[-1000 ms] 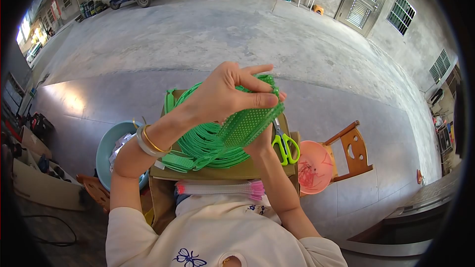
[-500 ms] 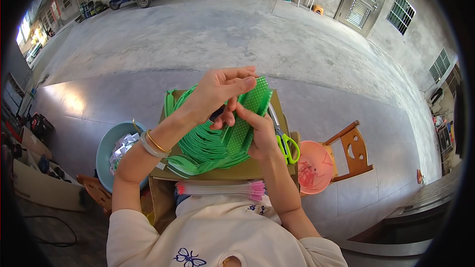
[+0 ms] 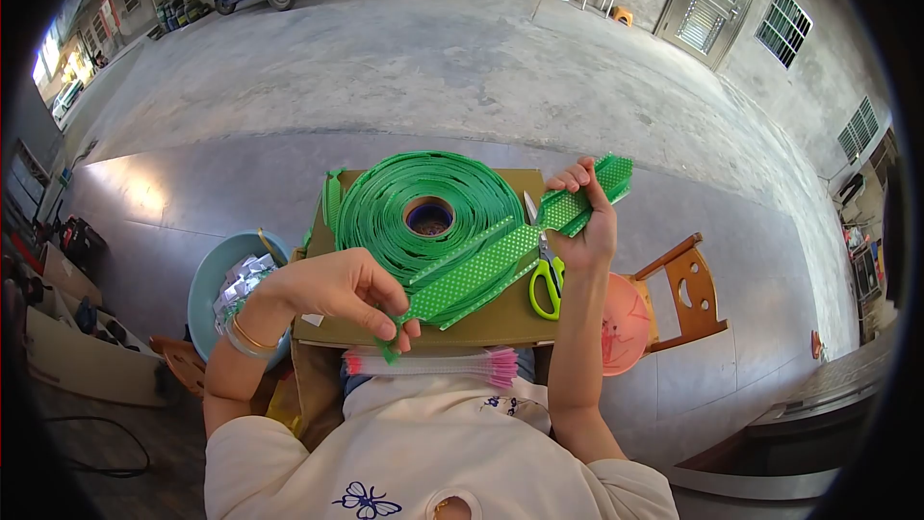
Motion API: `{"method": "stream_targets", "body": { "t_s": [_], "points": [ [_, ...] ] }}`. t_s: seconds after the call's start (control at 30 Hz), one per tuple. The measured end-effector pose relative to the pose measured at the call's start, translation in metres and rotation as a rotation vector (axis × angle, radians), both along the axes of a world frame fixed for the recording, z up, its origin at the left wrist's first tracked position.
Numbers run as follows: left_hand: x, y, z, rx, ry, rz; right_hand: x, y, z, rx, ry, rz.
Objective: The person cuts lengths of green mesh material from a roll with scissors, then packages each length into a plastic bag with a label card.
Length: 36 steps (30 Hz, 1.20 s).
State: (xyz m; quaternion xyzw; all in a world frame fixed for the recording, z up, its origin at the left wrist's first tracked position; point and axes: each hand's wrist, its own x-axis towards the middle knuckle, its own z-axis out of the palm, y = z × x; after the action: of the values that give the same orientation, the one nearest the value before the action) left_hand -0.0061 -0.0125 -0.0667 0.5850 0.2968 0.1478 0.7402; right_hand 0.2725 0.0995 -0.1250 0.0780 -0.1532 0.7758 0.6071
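Green dotted strip (image 3: 478,268) is held taut between the hands, pinched at its near end by the left hand (image 3: 346,291) and clamped farther off in the right hand (image 3: 589,231). Scissors (image 3: 546,281) are seen beneath the right hand, seemingly untouched. The green roll (image 3: 385,202) is laid beyond the left hand.

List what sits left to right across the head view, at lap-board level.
Blue basin → left hand → green ribbon roll → right hand → pink basin → wooden chair. The two hands stretch the dotted green strip between them. Scissors left out: they overlap the right hand.
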Motion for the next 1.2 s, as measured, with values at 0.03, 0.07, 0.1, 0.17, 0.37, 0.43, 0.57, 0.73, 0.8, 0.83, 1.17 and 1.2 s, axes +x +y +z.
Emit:
{"method": "stream_targets", "body": {
  "t_s": [0.03, 0.07, 0.1, 0.17, 0.37, 0.43, 0.57, 0.73, 0.8, 0.83, 1.17, 1.2],
  "points": [
    [-0.002, -0.003, 0.006, 0.060, 0.010, 0.055, 0.000, 0.000, -0.001, -0.002, -0.006, -0.007],
    [-0.003, -0.006, 0.013, 0.119, 0.019, 0.110, -0.001, 0.000, -0.002, -0.010, -0.032, -0.020],
    [-0.003, -0.009, 0.018, 0.179, 0.028, 0.165, -0.002, 0.000, -0.003, -0.018, -0.059, -0.033],
    [-0.001, -0.015, 0.023, 0.329, -0.101, 0.279, -0.006, -0.001, -0.008, -0.022, -0.116, -0.026],
    [0.023, -0.004, 0.041, 0.958, -0.359, 0.376, -0.038, -0.020, -0.020, -0.090, -0.344, 0.062],
    [0.033, 0.001, 0.040, 0.833, -0.385, 0.407, -0.050, -0.027, -0.025, -0.075, -0.429, 0.150],
    [0.058, 0.020, 0.023, 0.833, -0.146, 0.579, -0.075, -0.067, 0.008, -0.152, -0.590, 0.202],
    [0.070, 0.039, 0.002, 0.918, -0.012, 0.798, -0.076, -0.077, 0.000, 0.125, -0.445, 0.401],
    [0.067, 0.040, -0.003, 0.856, -0.052, 0.833, -0.075, -0.080, 0.005, 0.142, -0.495, 0.389],
    [0.067, 0.039, -0.004, 0.866, -0.066, 0.845, -0.075, -0.082, 0.004, 0.149, -0.497, 0.400],
    [0.052, 0.039, -0.005, 0.461, -0.171, 0.663, -0.063, -0.084, 0.017, 0.281, -0.839, 0.503],
    [0.051, 0.039, -0.004, 0.406, -0.167, 0.621, -0.061, -0.083, 0.017, 0.302, -0.857, 0.520]
  ]
}}
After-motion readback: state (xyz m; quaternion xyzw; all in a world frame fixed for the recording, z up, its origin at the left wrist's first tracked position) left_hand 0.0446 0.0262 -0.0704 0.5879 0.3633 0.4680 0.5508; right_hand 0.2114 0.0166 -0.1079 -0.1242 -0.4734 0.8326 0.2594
